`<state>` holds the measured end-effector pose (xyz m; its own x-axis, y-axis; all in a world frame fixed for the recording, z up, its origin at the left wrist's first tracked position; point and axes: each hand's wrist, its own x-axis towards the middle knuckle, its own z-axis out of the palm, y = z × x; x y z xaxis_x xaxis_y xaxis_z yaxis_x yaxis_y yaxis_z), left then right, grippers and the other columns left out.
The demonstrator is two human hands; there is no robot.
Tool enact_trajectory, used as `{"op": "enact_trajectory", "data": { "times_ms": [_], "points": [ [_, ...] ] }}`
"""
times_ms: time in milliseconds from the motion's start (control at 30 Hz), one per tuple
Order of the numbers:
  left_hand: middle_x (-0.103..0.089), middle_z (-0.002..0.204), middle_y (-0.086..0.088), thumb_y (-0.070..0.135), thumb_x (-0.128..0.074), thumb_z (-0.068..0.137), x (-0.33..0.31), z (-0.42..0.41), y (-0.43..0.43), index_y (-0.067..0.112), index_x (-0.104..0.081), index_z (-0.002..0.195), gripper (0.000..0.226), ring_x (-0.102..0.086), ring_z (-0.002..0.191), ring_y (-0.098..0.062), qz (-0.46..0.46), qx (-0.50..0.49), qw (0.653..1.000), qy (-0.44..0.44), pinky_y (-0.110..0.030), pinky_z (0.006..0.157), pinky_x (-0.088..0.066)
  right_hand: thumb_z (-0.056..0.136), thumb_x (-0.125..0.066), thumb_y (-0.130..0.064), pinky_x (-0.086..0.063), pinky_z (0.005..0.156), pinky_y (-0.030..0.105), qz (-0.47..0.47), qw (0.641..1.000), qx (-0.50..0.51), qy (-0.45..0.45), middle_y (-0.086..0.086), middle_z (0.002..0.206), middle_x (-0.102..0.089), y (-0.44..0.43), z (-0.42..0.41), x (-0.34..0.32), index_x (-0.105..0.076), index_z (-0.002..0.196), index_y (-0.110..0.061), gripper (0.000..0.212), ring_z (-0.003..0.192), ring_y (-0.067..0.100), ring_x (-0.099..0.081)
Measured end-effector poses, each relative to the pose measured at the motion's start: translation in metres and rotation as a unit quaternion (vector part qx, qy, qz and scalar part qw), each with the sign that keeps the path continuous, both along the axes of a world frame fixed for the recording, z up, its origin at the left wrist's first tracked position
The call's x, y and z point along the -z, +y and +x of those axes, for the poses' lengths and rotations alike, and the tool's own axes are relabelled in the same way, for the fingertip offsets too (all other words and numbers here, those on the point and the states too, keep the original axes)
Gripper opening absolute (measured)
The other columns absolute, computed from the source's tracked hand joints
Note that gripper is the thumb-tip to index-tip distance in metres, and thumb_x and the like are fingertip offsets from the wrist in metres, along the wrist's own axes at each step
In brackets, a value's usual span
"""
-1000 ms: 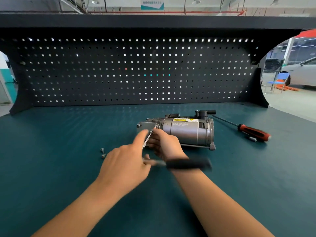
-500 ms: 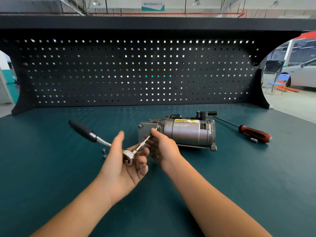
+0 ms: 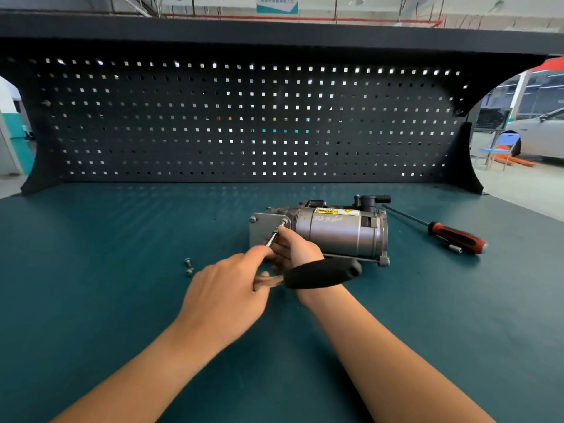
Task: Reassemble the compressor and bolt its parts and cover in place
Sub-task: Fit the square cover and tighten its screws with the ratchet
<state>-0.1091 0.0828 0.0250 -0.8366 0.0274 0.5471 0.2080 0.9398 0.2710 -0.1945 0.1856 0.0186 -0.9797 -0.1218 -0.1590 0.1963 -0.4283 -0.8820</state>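
Closest in, the left hand (image 3: 225, 297) curls over the head end of a ratchet wrench (image 3: 323, 273). The back of the hand faces the camera, so how the fingers wrap the wrench is hidden. Its black handle juts right, across the right wrist. The right hand (image 3: 294, 250) lies just beyond, fingertips pinching the slim extension shaft (image 3: 273, 235). That shaft runs up and away to a bolt (image 3: 283, 222) at the upper right corner of the end cover (image 3: 261, 236).

The compressor (image 3: 335, 233) lies on its side straight ahead, long axis left to right, with the cover end toward the hands. The right hand is the nearer one. A second bolt (image 3: 252, 220) sits in the cover's upper left corner, and two loose bolts (image 3: 188, 266) lie on the bench mat (image 3: 91, 270) near the left hand, so the bolting looks only partway done.

The handle has open mat to swing over on the near side, but the right forearm stands in its way. A screwdriver (image 3: 454, 236) lies well apart to the right.
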Motion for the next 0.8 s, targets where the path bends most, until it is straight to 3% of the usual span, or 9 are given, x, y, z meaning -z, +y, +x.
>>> {"op": "enact_trajectory", "data": {
  "times_ms": [100,167,200,300,367,467,567,667,800],
  "points": [
    [-0.068,0.087,0.006,0.028,-0.055,0.087,0.004,-0.002,0.001,0.035,-0.056,0.116,0.03,-0.063,0.082,-0.021,0.118,0.048,0.992,-0.011,-0.03,0.065,-0.044,0.092,-0.06,-0.021,-0.047,0.053,0.022,0.031,0.999,-0.006,0.034,0.0,0.066,-0.063,0.0,0.0,0.004,-0.065,0.088,-0.004,0.018,0.051,0.008,-0.059],
    [-0.066,0.068,0.006,0.025,-0.058,0.09,0.003,-0.002,0.004,0.023,-0.061,0.114,0.024,-0.06,0.055,-0.012,0.35,0.107,0.927,-0.089,-0.022,0.054,-0.045,0.092,-0.059,-0.02,-0.042,0.06,0.026,0.031,0.999,-0.021,0.039,-0.003,0.059,-0.063,-0.001,0.001,0.006,-0.066,0.085,-0.007,0.017,0.053,0.009,-0.058],
    [-0.064,0.062,0.004,0.026,-0.055,0.092,0.002,-0.001,0.006,0.019,-0.063,0.112,0.022,-0.054,0.044,-0.01,0.485,0.132,0.853,-0.141,-0.018,0.047,-0.044,0.092,-0.058,-0.025,-0.039,0.061,0.028,0.025,0.999,-0.028,0.027,-0.003,0.058,-0.064,-0.001,0.002,0.006,-0.065,0.079,-0.01,0.021,0.055,0.011,-0.058],
    [-0.063,0.058,-0.006,0.04,-0.048,0.093,-0.006,0.002,0.008,0.006,-0.068,0.091,0.039,-0.051,0.035,-0.009,0.792,0.149,0.534,-0.255,-0.017,0.038,-0.046,0.092,-0.056,-0.031,-0.038,0.072,0.03,0.009,0.999,-0.043,0.003,-0.003,0.063,-0.067,-0.001,0.002,0.003,-0.064,0.075,-0.013,0.026,0.062,0.013,-0.058],
    [-0.06,0.054,-0.005,0.036,-0.051,0.088,-0.009,0.0,0.003,-0.002,-0.067,0.092,0.041,-0.05,0.034,-0.008,0.838,0.14,0.453,-0.272,-0.017,0.037,-0.045,0.092,-0.056,-0.033,-0.037,0.079,0.031,0.02,0.999,-0.044,0.001,-0.003,0.07,-0.068,-0.001,0.002,0.002,-0.064,0.077,-0.015,0.025,0.065,0.012,-0.058],
    [-0.048,0.047,0.002,0.019,-0.052,0.084,-0.008,-0.001,0.003,0.004,-0.068,0.09,0.022,-0.04,0.031,-0.005,0.768,0.131,0.554,-0.294,-0.014,0.036,-0.038,0.093,-0.053,-0.034,-0.038,0.076,0.03,0.045,0.998,-0.05,0.008,-0.003,0.075,-0.068,-0.001,0.003,0.001,-0.065,0.081,-0.016,0.024,0.067,0.011,-0.058],
    [-0.053,0.05,0.001,0.007,-0.053,0.09,-0.007,-0.004,0.0,0.004,-0.065,0.08,0.016,-0.047,0.04,-0.008,0.587,0.108,0.769,-0.228,-0.02,0.04,-0.043,0.094,-0.052,-0.034,-0.038,0.07,0.029,0.073,0.996,-0.038,0.018,-0.003,0.073,-0.068,0.0,0.005,0.002,-0.065,0.08,-0.016,0.026,0.064,0.011,-0.057],
    [-0.064,0.072,0.002,0.009,-0.055,0.088,-0.005,-0.004,-0.006,0.014,-0.066,0.087,0.012,-0.059,0.074,-0.019,0.245,0.037,0.966,-0.08,-0.036,0.068,-0.046,0.091,-0.057,-0.027,-0.036,0.058,0.024,0.095,0.995,0.006,0.033,-0.008,0.058,-0.065,0.001,0.007,0.002,-0.063,0.07,-0.017,0.023,0.058,0.008,-0.053],
    [-0.043,0.054,0.012,0.003,-0.053,0.085,-0.006,0.001,-0.006,0.042,-0.045,0.067,0.044,-0.043,0.058,-0.012,0.111,0.019,0.993,0.026,-0.032,0.062,-0.026,0.088,-0.062,-0.018,-0.043,0.059,0.023,0.105,0.992,0.045,0.06,-0.012,0.045,-0.059,0.005,0.009,0.005,-0.06,0.057,-0.019,0.031,0.058,0.009,-0.051]
  ]
}}
